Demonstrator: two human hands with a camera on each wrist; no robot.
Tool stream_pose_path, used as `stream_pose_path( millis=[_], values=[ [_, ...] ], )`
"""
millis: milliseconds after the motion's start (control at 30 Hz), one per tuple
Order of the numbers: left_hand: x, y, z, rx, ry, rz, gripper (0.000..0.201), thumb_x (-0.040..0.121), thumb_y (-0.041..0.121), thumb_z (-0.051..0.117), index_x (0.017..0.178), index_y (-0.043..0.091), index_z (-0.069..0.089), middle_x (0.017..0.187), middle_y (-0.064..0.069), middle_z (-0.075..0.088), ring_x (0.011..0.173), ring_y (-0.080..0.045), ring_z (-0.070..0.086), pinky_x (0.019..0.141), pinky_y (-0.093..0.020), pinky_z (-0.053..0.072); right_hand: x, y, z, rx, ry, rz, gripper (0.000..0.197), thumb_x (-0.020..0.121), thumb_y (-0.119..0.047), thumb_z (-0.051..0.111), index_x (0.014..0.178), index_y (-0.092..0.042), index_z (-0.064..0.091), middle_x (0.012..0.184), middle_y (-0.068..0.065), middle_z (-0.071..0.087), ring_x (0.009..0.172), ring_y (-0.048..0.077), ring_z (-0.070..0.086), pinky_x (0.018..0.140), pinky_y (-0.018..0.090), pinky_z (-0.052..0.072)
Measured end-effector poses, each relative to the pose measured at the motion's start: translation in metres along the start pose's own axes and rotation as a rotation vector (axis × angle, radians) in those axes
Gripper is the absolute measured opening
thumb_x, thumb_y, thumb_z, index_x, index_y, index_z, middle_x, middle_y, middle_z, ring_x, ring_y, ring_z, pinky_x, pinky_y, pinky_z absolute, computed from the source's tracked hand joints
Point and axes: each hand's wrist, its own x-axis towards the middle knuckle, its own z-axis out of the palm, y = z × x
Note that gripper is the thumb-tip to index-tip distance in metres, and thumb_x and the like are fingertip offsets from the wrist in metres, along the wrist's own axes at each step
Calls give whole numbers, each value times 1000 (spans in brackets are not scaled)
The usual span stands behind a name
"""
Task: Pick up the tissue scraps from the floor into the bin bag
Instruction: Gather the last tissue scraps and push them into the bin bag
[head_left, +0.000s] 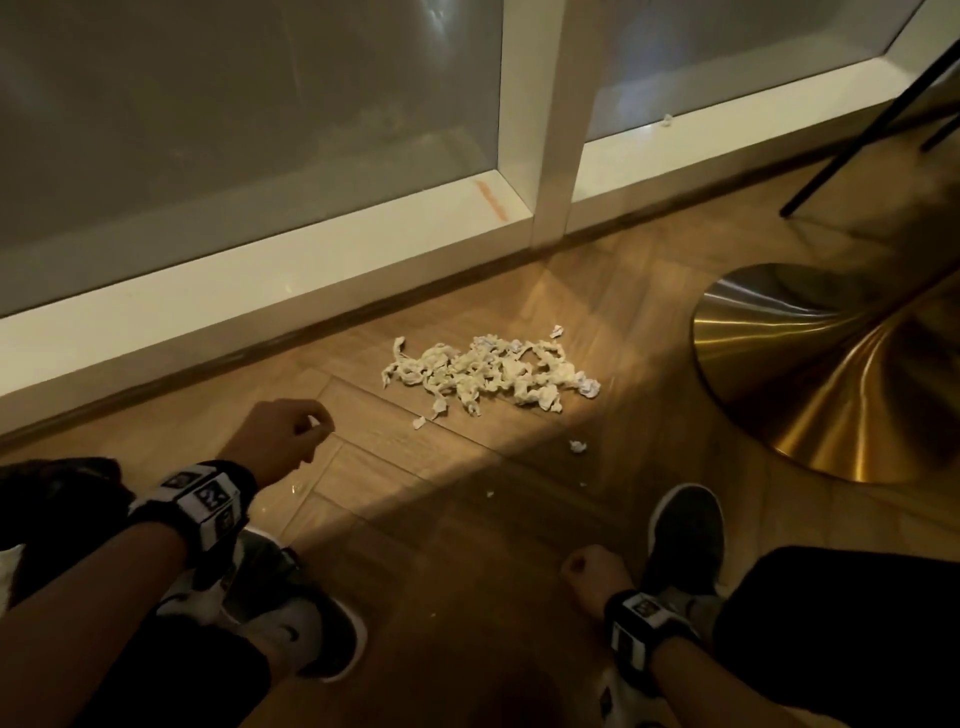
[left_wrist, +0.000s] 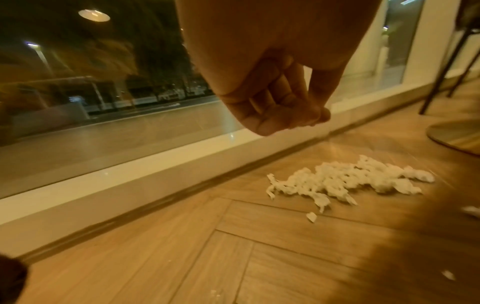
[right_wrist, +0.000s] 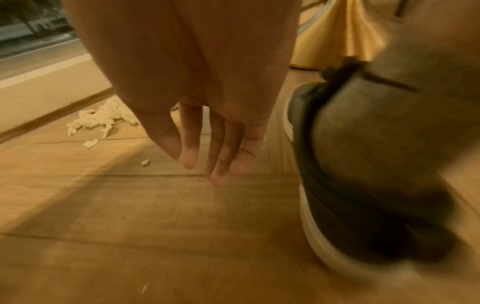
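At 5 o'clock in the head view, nearest the camera, the right hand hangs just beside a grey shoe, fingers straight and relaxed, holding nothing. At 9 o'clock the left hand hovers above the herringbone wood floor, fingers curled loosely, with nothing visibly gripped. Farther off, at 12 o'clock from the right hand and 2 o'clock from the left, well apart from both, the pile of tissue scraps lies beside the gold table base.
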Motion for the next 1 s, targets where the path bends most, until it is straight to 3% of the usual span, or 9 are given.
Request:
stream_pose_path(
  millis=[100, 233, 367, 467, 667, 767, 900, 1000],
  values=[
    [31, 12, 37, 24, -132, 15, 10, 94, 16, 55, 91, 20, 64, 64, -4, 65, 57, -18, 61, 57, -29, 50, 27, -8, -18, -128, 34, -94, 28, 95, -18, 50, 120, -10, 60, 129, 11, 55, 116, 26, 54, 99, 32, 44],
    [77, 19, 83, 89, -229, 4, 9, 92, 19, 56, 98, 24, 61, 79, 2, 66, 67, -15, 62, 65, -29, 49, 68, -19, -38, -366, 69, -163, 59, 93, -26, 55, 146, -24, 30, 154, 11, 16, 138, 30, 29, 112, 38, 30],
    [125, 21, 120, 168, -237, -1, 29, 89, 22, 58, 118, 24, 54, 104, 5, 58, 90, -15, 56, 77, -27, 43, 103, -30, -30, -630, -51, -82, 86, 92, -41, 53, 150, -30, -9, 154, 18, -21, 144, 40, 0, 117, 47, 15],
    [159, 26, 142, 212, -185, 5, 39, 86, 27, 62, 123, 24, 51, 121, 1, 52, 100, -17, 56, 82, -30, 48, 115, -26, -8, -758, -95, -49, 95, 89, -52, 53, 148, -26, -16, 147, 25, -34, 141, 48, -11, 117, 52, 3],
    [212, 54, 191, 396, -106, 106, 64, 86, 43, 62, 141, 31, 32, 152, -6, 18, 114, -28, 53, 85, -41, 51, 119, -20, -4, -768, -107, -77, 96, 88, -59, 49, 149, -24, -16, 144, 29, -36, 140, 49, -11, 117, 52, 6],
    [234, 58, 210, 435, -171, 64, 67, 81, 44, 69, 138, 32, 34, 147, -7, 23, 112, -29, 54, 85, -45, 54, 120, -22, -4, -747, -117, -84, 94, 88, -59, 48, 149, -23, -15, 138, 29, -40, 140, 50, -11, 117, 52, 5],
    [240, 60, 226, 397, -196, 101, 36, 84, 21, 65, 118, 17, 53, 126, -9, 39, 94, -28, 58, 81, -41, 54, 120, -21, -4, -761, -123, -84, 95, 88, -61, 46, 149, -22, -16, 138, 31, -40, 139, 51, -11, 117, 53, 5],
    [240, 57, 225, 309, -275, 103, 26, 84, 19, 65, 109, 13, 60, 116, -8, 50, 98, -27, 57, 84, -36, 49, 121, -21, -3, -757, -120, -80, 96, 88, -60, 47, 149, -21, -16, 137, 31, -40, 139, 52, -11, 117, 53, 6]
  ],
)
